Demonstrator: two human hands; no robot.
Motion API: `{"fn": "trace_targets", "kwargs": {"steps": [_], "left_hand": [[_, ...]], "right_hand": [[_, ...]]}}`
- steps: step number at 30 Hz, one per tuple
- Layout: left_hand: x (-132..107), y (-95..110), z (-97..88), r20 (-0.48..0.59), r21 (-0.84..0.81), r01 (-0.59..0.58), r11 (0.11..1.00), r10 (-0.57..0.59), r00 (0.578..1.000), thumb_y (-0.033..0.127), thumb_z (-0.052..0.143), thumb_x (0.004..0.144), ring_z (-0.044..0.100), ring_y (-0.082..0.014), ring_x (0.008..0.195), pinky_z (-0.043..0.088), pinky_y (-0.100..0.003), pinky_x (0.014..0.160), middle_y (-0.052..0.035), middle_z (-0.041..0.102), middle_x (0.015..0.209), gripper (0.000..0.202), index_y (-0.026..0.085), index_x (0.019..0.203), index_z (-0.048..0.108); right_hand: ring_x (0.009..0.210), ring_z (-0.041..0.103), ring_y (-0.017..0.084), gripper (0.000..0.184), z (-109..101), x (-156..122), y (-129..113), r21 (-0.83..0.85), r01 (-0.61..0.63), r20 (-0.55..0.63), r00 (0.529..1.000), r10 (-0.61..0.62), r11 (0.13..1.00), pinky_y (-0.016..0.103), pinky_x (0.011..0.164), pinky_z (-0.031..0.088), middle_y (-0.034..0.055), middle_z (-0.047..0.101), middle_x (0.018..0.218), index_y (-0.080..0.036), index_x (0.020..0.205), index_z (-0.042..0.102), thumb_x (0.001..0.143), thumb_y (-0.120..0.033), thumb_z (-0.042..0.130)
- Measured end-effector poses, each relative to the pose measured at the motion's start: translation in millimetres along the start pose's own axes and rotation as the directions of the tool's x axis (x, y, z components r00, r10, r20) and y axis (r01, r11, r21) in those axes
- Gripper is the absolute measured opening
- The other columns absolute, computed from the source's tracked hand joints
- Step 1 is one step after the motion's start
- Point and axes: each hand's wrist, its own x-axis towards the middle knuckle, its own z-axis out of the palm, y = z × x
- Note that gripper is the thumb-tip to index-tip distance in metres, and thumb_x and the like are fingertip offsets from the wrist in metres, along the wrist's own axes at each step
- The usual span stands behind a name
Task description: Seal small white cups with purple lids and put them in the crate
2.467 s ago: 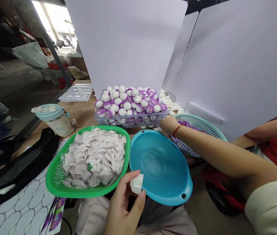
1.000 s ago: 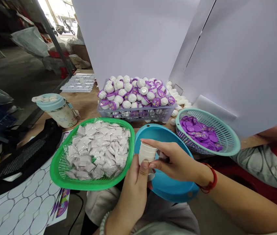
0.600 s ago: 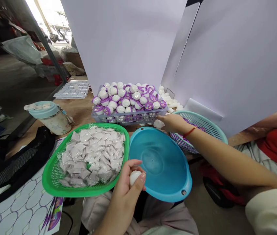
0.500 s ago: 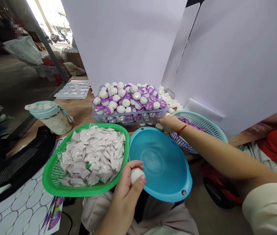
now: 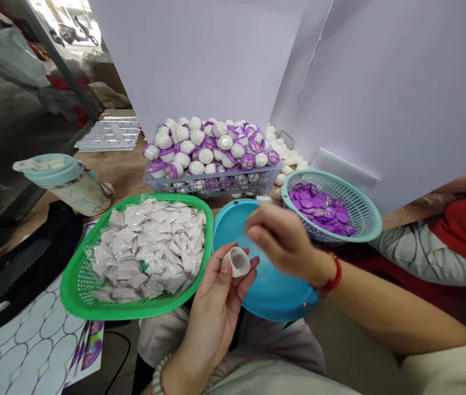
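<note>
My left hand [image 5: 216, 299] pinches a small white plastic cup [image 5: 236, 261] with its open mouth up, at the near rim of the blue bowl [image 5: 276, 299]. My right hand [image 5: 284, 241], with a red cord at the wrist, hovers just right of the cup over the bowl. It is smeared by motion, its fingers curled down, and I cannot see what is in them. A green basket [image 5: 88, 307] of white sachets [image 5: 150, 247] lies to the left. Purple round lids [image 5: 319, 206] fill the teal basket [image 5: 366, 233] on the right.
A lavender crate [image 5: 212, 186] heaped with white cups sealed in purple stands at the back, with loose white cups [image 5: 292, 160] beside it. White boards rise behind. A lidded bottle [image 5: 68, 186] and a black mesh bag [image 5: 10, 263] sit at the left. Another person's arm and red clothing [image 5: 463, 225] are at the right.
My right hand has come back from behind the bowl, by the teal basket, to the cup in my left hand. The left hand has turned the cup's mouth up.
</note>
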Motion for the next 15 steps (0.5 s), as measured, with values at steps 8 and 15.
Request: {"fn": "trace_targets", "kwargs": {"steps": [8,15], "left_hand": [[-10.7,-9.2,-1.9,-0.061,-0.003,-0.022,1.000,0.022,0.998,0.053,0.092,0.078,0.076,-0.0220,0.122,0.064,-0.019,0.089,-0.0068,0.077,0.135,0.067,0.032,0.138,0.072],[-11.3,-18.0,-4.6,-0.029,0.157,-0.024,0.987,0.029,0.999,0.064,0.079,0.084,0.070,-0.0361,0.132,0.063,-0.044,0.103,-0.0117,0.072,0.144,0.068,0.033,0.144,0.067]], "right_hand": [[0.118,0.061,0.024,0.060,39.5,-29.0,-45.6,-0.153,0.042,0.089,0.996,-0.029,0.987,0.044,0.111,0.043,0.0158,0.069,0.132,-0.016,0.122,0.075,0.116,-0.049,0.025],[0.164,0.017,0.040,0.093,32.7,-36.7,-55.4,-0.200,-0.065,0.224,0.968,0.110,0.978,0.068,0.131,0.003,0.0115,0.035,0.176,-0.023,0.170,0.030,0.101,-0.084,0.021]]}}
